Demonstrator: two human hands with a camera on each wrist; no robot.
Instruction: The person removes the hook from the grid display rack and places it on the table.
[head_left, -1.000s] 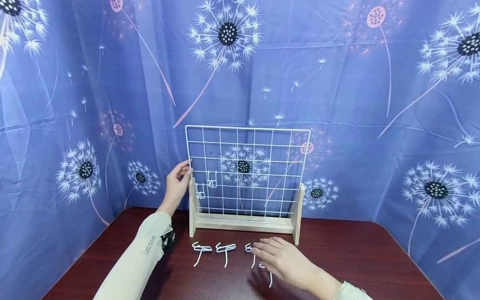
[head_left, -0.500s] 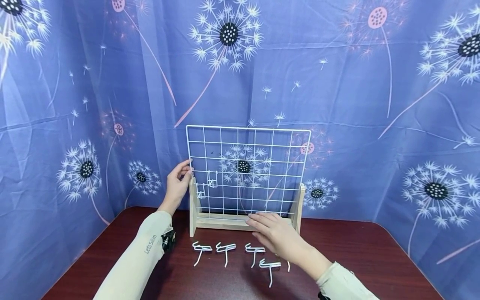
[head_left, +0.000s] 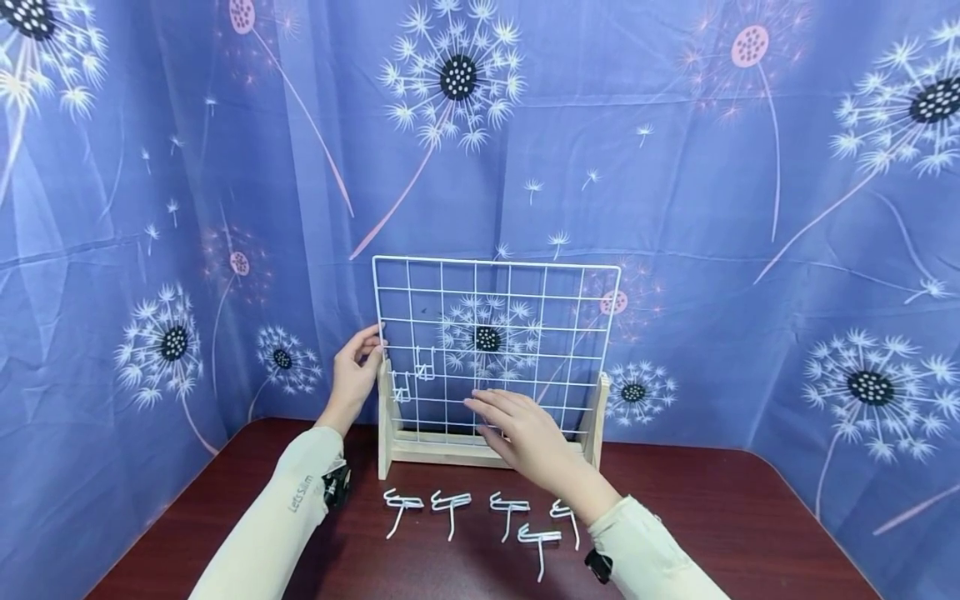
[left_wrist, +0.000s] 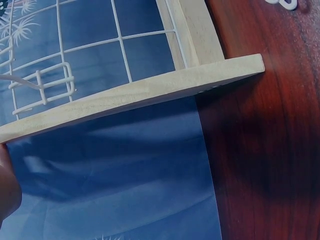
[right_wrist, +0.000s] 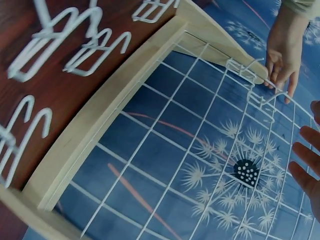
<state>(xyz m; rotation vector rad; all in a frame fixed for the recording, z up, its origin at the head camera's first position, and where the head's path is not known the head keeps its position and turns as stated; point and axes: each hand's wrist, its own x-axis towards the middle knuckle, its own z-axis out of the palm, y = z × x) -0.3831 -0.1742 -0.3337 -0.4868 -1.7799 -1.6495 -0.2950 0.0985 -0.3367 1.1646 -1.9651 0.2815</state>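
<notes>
A white wire grid panel (head_left: pixel 495 262) stands upright in a pale wooden stand (head_left: pixel 450 452). My left hand (head_left: pixel 354 372) pinches the panel's left edge, just above the side post. Two white wire hooks hang on the grid near that edge, the upper hook (head_left: pixel 425 367) a little right of the lower hook (head_left: pixel 402 388). In front of the lower middle of the grid hovers my right hand (head_left: pixel 525 429), fingers extended and holding nothing. It covers part of the mesh. In the right wrist view, its fingers (right_wrist: pixel 307 155) show at the right edge.
Several more white wire hooks (head_left: pixel 510 505) lie in a loose row on the dark red table (head_left: pixel 697 508), before the stand. One hook (head_left: pixel 541 536) lies nearer the front. A blue dandelion-print curtain (head_left: pixel 712 200) hangs behind and at both sides.
My right hand has moved up and left from above the table hooks to before the grid, uncovering the hooks beneath. The left hand keeps its hold on the panel's edge.
</notes>
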